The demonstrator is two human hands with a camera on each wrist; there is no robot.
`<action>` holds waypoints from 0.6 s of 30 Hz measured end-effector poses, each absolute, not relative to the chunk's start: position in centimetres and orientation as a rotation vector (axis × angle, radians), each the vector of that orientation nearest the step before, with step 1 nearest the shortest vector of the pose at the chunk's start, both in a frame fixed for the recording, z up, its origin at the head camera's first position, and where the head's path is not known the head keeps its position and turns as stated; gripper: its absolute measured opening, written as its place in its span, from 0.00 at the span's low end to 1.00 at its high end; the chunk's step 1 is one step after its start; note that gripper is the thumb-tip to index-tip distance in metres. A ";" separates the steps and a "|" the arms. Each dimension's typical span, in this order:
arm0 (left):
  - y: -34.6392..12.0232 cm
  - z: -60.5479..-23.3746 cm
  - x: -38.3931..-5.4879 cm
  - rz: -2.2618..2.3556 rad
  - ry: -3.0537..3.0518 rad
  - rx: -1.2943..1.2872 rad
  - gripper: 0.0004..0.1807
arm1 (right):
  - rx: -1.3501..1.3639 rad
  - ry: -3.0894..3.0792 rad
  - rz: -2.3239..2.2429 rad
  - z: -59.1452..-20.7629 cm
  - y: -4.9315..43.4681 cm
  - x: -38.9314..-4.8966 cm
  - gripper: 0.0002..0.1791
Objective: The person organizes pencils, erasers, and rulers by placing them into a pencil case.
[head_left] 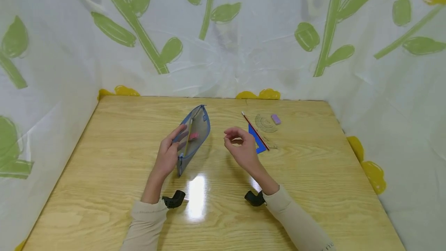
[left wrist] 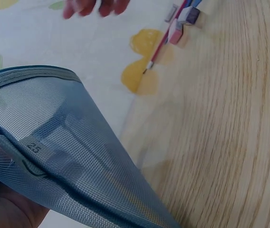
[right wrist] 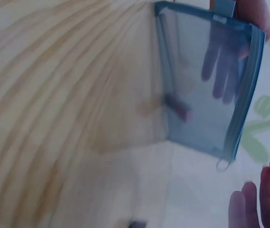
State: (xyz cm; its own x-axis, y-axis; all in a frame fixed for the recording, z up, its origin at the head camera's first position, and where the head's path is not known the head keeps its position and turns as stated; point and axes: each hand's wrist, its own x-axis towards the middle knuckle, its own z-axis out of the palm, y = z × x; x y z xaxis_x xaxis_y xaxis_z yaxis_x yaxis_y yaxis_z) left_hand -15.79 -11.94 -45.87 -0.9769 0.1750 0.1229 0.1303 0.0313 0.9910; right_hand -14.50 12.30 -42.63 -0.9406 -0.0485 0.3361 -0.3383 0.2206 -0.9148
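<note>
My left hand (head_left: 168, 157) grips a grey-blue mesh zip pouch (head_left: 202, 127) by its left side, tilted above the table. The pouch's mouth is unzipped and gaping. Through the mesh show a yellowish pencil (head_left: 188, 142) and a pink eraser (head_left: 193, 136). A small "25" label (left wrist: 34, 147) is visible on the mesh in the left wrist view. To the right of the pouch and apart from it hovers my right hand (head_left: 244, 149). Its thumb and forefinger tips come close together, with nothing visible between them.
Right of my right hand, a red-striped pencil (head_left: 255, 130) lies across a blue set square (head_left: 259, 148). Beside them are a clear protractor (head_left: 265, 123) and a purple eraser (head_left: 276, 119). A flower-printed white sheet (head_left: 223, 65) walls the wooden table (head_left: 122, 146) at back and sides.
</note>
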 end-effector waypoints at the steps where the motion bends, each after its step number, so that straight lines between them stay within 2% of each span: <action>1: -11.9 -45.9 -15.8 2.140 2.232 0.332 0.33 | 0.356 -2.277 1.763 -42.8 12.7 -14.4 0.08; 11: -12.0 -45.9 -15.8 2.087 2.277 0.385 0.33 | 0.213 -2.423 1.667 -43.6 16.2 -14.1 0.09; 18: -12.0 -45.7 -16.0 2.083 2.282 0.366 0.33 | 0.126 -2.476 1.576 -46.3 19.0 -15.6 0.12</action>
